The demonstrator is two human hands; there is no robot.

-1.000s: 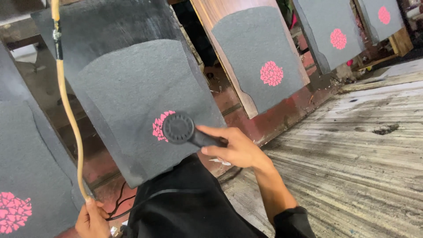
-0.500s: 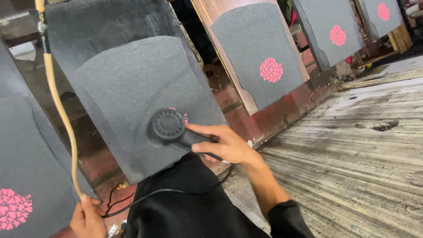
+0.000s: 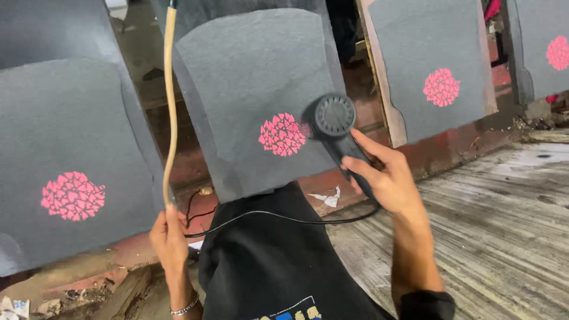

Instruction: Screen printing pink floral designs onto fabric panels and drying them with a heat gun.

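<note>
**Heat gun held beside pink print on grey fabric panel**

While the black heat gun (image 3: pixel 335 121) is gripped by its handle in the right hand (image 3: pixel 385 178), its round vented rear is turned toward the camera and its body is seen just beside the pink print (image 3: pixel 282 134), at the print's 3 o'clock. The fingers of that hand are wrapped closed about the handle, the forefinger laid along its upper side. A thin black cord (image 3: pixel 278 218) is seen running from the bottom of the handle toward 9 o'clock, across the dark garment (image 3: pixel 272 261) worn by the person.

A tan hose (image 3: pixel 170 101) is held upright in the left hand (image 3: pixel 169 234), which is closed about its lower end at 7 o'clock of the view; a bracelet (image 3: pixel 184 307) is worn on that wrist. The hose is seen rising past the left edge of the middle grey fabric panel (image 3: pixel 255 77), on which the pink print sits.

At 9 o'clock a second grey panel (image 3: pixel 65 136) with a like pink print is found, and at 2 o'clock a third panel (image 3: pixel 432 53) is seen, also printed. A fourth panel (image 3: pixel 548 41) is cut off at the 3 o'clock edge. Worn wooden planks (image 3: pixel 492 225) are seen at 4 o'clock.
</note>
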